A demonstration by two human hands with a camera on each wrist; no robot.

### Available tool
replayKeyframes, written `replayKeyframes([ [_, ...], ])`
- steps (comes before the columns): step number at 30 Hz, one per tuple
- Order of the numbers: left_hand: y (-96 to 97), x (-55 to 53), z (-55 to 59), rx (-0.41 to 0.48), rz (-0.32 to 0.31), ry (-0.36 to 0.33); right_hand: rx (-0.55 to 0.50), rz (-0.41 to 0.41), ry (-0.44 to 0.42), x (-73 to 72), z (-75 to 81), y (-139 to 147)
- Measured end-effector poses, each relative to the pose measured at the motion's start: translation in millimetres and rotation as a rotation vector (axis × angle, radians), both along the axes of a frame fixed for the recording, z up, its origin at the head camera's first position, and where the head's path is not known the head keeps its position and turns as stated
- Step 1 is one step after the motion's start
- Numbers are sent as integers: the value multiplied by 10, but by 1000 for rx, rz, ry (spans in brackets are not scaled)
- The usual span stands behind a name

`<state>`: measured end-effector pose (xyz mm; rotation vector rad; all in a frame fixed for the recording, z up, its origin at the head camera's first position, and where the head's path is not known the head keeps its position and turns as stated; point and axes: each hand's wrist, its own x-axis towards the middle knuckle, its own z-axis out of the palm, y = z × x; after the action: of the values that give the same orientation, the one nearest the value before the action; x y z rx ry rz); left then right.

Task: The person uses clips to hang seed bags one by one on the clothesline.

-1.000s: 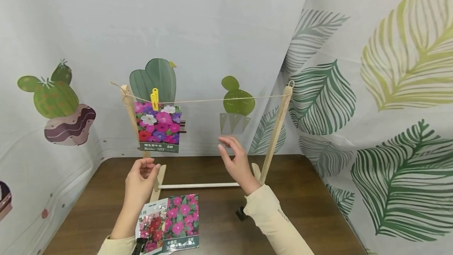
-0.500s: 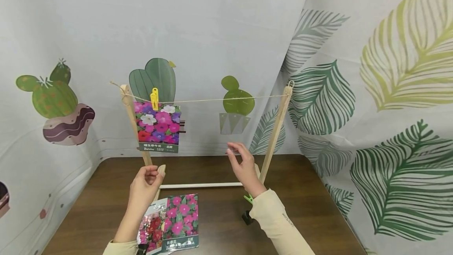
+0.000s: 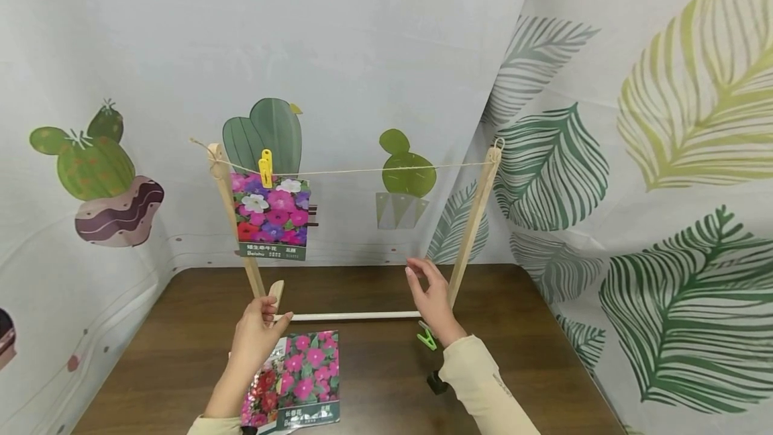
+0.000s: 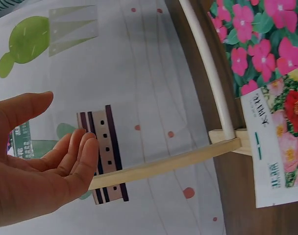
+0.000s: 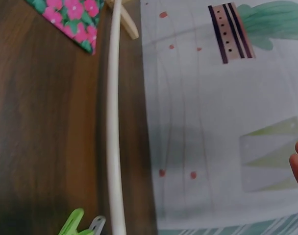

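My left hand (image 3: 258, 331) is held over the left foot of the wooden frame, empty, with fingers loosely bent; the left wrist view shows its thumb (image 4: 29, 106) apart from the fingers. My right hand (image 3: 433, 297), also empty, hovers beside the right post, fingers relaxed. A green clothespin (image 3: 427, 336) lies on the table just below it. From the twine (image 3: 353, 171) hangs a flower seed packet (image 3: 272, 217), clipped by a yellow clothespin (image 3: 266, 168). Below my left hand, a pink-flower seed packet (image 3: 312, 371) overlaps a red-flower packet (image 3: 261, 391), partly hidden by my forearm.
The frame's left post (image 3: 232, 213) and right post (image 3: 474, 227) hold up the twine. A white crossbar (image 3: 350, 316) joins them low over the brown table (image 3: 374, 381). Behind stands a printed curtain (image 3: 362, 72) with cactus and leaf patterns.
My left hand has moved down and slightly right, away from the hanging packet. My right hand has moved right and down, and the green clothespin has come into sight below it.
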<state>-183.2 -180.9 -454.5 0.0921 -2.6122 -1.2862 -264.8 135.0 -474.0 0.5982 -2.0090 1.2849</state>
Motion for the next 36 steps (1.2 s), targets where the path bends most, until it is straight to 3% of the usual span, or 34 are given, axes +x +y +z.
replayKeyframes([
  [13, 49, -27, -224, -118, -75, -102, 80, -66, -126, -10, -426, 219],
  [20, 84, -51, -449, -217, -68, -145, 205, -113, -336, 55, -628, 260],
  [27, 197, -28, -679, -404, -51, -233, 390, -151, -501, 88, -885, 289],
  [30, 232, 7, -769, -444, -37, -276, 436, -164, -527, 105, -962, 288],
  [36, 246, 35, -889, -524, -35, -247, 486, -166, -520, 124, -1034, 282],
])
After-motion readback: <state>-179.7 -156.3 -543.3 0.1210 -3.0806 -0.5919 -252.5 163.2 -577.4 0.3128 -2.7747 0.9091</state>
